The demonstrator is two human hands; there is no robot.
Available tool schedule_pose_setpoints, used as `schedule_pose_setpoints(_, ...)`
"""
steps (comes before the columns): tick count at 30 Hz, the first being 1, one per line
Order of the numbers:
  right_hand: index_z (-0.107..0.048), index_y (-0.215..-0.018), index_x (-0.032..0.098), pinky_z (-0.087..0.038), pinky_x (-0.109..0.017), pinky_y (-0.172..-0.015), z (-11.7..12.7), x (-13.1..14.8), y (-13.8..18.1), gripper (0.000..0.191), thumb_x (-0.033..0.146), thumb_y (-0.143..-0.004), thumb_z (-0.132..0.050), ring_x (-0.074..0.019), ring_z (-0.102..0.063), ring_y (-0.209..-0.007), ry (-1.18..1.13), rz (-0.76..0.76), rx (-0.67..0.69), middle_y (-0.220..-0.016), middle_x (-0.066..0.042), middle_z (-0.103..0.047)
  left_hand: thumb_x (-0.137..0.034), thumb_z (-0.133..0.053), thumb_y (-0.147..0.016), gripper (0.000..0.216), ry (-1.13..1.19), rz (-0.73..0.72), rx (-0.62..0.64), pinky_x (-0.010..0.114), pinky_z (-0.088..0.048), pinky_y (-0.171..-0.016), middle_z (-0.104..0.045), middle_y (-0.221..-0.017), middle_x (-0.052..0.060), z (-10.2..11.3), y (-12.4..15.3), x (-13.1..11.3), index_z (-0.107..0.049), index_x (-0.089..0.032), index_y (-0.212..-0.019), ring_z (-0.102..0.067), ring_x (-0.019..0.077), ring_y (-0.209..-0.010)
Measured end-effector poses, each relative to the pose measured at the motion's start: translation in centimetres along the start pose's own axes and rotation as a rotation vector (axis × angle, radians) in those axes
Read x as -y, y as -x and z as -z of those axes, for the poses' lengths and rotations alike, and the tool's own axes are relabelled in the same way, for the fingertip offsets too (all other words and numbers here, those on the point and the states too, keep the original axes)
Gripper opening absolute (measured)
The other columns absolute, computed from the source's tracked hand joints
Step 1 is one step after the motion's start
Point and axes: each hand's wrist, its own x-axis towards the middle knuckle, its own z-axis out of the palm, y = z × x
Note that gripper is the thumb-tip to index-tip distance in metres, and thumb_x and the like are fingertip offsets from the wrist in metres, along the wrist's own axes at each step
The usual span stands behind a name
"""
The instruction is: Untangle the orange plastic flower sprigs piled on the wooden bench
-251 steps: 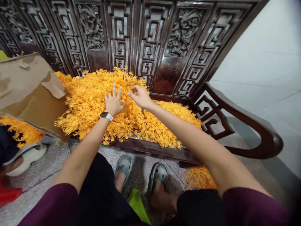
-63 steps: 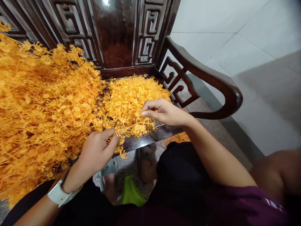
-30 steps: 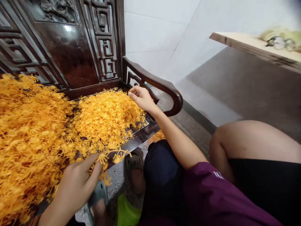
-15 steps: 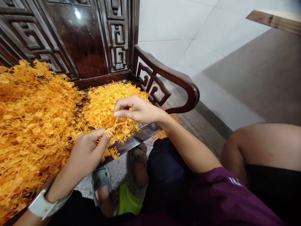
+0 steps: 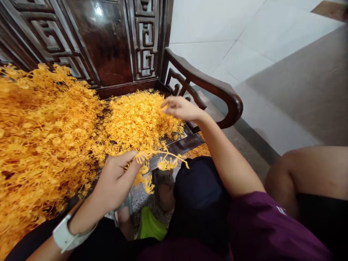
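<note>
My left hand, with a pale band on its wrist, pinches a yellow-orange plastic-looking sprig between thumb and forefinger. The sprig's thin branched stem points right, and small spiky heads hang from it. Over the right side of a smaller heap of loose yellow pieces is my right hand. Its fingers are loosely apart, slightly blurred, and I see nothing held in them. A much larger mound of matching yellow sprigs fills the left side.
The heaps lie on a dark carved wooden bench with a curved armrest at right. Yellow bits lie beneath it. A green plastic object stands on the floor near my feet. At right is another person's bare knee.
My right hand has left the sprig and moved right and away, its fingers loosening from a pinch. My left hand still holds the sprig, now lying further right. The view has shifted slightly.
</note>
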Motion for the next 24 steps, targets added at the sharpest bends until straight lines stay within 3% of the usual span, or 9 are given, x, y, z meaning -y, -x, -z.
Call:
schedule_pose_setpoints(2, -0.076, -0.094, 0.014, -0.042, -0.028, -0.058, -0.9, 1.0, 0.7, 0.016, 0.027, -0.086, -0.080, -0.0114, -0.055, -0.060, 0.033, -0.004, 0.444, -0.070, 0.000, -0.067, -0.038, -0.048, -0.105, 0.043, 0.010, 0.011, -0.039, 0.028, -0.027, -0.056, -0.032, -0.062, -0.003, 0.5, -0.4, 0.2, -0.037, -0.020, -0.067, -0.035, 0.0115, -0.059)
schedule_pose_setpoints(4, -0.077, -0.087, 0.014, -0.045, -0.028, -0.063, -1.7, 2.4, 1.0, 0.011, 0.024, -0.085, -0.080, -0.0126, -0.060, -0.065, 0.027, 0.036, 0.625, -0.076, -0.003, -0.072, -0.038, -0.048, -0.104, 0.044, 0.009, 0.015, -0.064, 0.028, -0.026, -0.056, -0.031, -0.063, -0.003, 0.8, -0.7, 0.4, -0.036, -0.020, -0.066, -0.034, 0.0117, -0.059)
schedule_pose_setpoints(5, -0.076, -0.085, 0.014, -0.046, -0.028, -0.064, -2.0, 3.1, 1.0, 0.010, 0.023, -0.086, -0.080, -0.0124, -0.060, -0.067, 0.024, 0.073, 0.580, -0.077, -0.003, -0.072, -0.037, -0.049, -0.104, 0.043, 0.005, 0.015, -0.071, 0.028, -0.026, -0.056, -0.031, -0.063, -0.003, 0.8, -0.8, 0.4, -0.036, -0.020, -0.066, -0.034, 0.0118, -0.060)
schedule_pose_setpoints(9, -0.072, -0.092, 0.014, -0.044, -0.026, -0.066, -2.0, 3.9, 0.3, 0.013, 0.026, -0.093, -0.076, -0.0099, -0.055, -0.070, -0.025, 0.210, -0.003, -0.076, 0.000, -0.065, -0.033, -0.050, -0.103, 0.043, -0.035, 0.010, -0.095, 0.029, -0.027, -0.058, -0.033, -0.063, -0.002, 0.6, -0.9, 0.7, -0.035, -0.020, -0.065, -0.036, 0.0122, -0.060)
schedule_pose_setpoints(11, -0.070, -0.094, 0.015, -0.044, -0.025, -0.065, -1.7, 3.3, 0.0, 0.017, 0.031, -0.095, -0.077, -0.0090, -0.055, -0.069, -0.065, 0.214, -0.173, -0.074, 0.002, -0.062, -0.032, -0.051, -0.102, 0.044, -0.055, 0.002, -0.119, 0.030, -0.026, -0.057, -0.032, -0.062, -0.002, 0.7, -0.9, 1.0, -0.033, -0.020, -0.064, -0.035, 0.0121, -0.059)
schedule_pose_setpoints(14, -0.071, -0.092, 0.014, -0.045, -0.023, -0.065, -1.8, 2.3, 0.2, 0.020, 0.032, -0.093, -0.080, -0.0077, -0.055, -0.068, -0.018, 0.195, -0.178, -0.071, 0.005, -0.059, -0.030, -0.052, -0.102, 0.045, -0.085, -0.017, -0.152, 0.030, -0.025, -0.057, -0.030, -0.061, -0.003, 1.1, -1.1, 1.5, -0.032, -0.020, -0.064, -0.033, 0.0113, -0.059)
schedule_pose_setpoints(21, -0.077, -0.098, 0.009, -0.038, -0.015, -0.064, -2.4, 3.5, 2.9, 0.016, 0.022, -0.090, -0.071, 0.0031, -0.054, -0.066, 0.419, 0.046, 0.084, -0.069, 0.011, -0.062, -0.033, -0.049, -0.105, 0.048, -0.280, -0.047, -0.201, 0.025, -0.021, -0.061, -0.027, -0.065, -0.005, 2.2, -0.7, 2.3, -0.039, -0.016, -0.061, -0.029, 0.0057, -0.064)
schedule_pose_setpoints(23, -0.080, -0.097, 0.010, -0.037, -0.015, -0.064, -1.2, 4.8, 4.2, 0.021, 0.023, -0.084, -0.071, 0.0034, -0.056, -0.069, 0.369, -0.060, 0.092, -0.068, 0.012, -0.062, -0.033, -0.049, -0.106, 0.048, -0.404, -0.048, -0.197, 0.024, -0.020, -0.063, -0.026, -0.068, -0.005, 2.1, -0.5, 2.6, -0.047, -0.013, -0.062, -0.029, 0.0042, -0.065)
schedule_pose_setpoints(24, -0.080, -0.092, 0.010, -0.037, -0.015, -0.063, -0.4, 5.4, 4.9, 0.019, 0.022, -0.081, -0.071, 0.0028, -0.058, -0.069, 0.217, -0.122, 0.005, -0.067, 0.011, -0.062, -0.030, -0.051, -0.105, 0.047, -0.462, -0.069, -0.208, 0.023, -0.019, -0.063, -0.025, -0.068, -0.005, 2.0, -0.4, 2.7, -0.047, -0.012, -0.061, -0.028, 0.0034, -0.065)
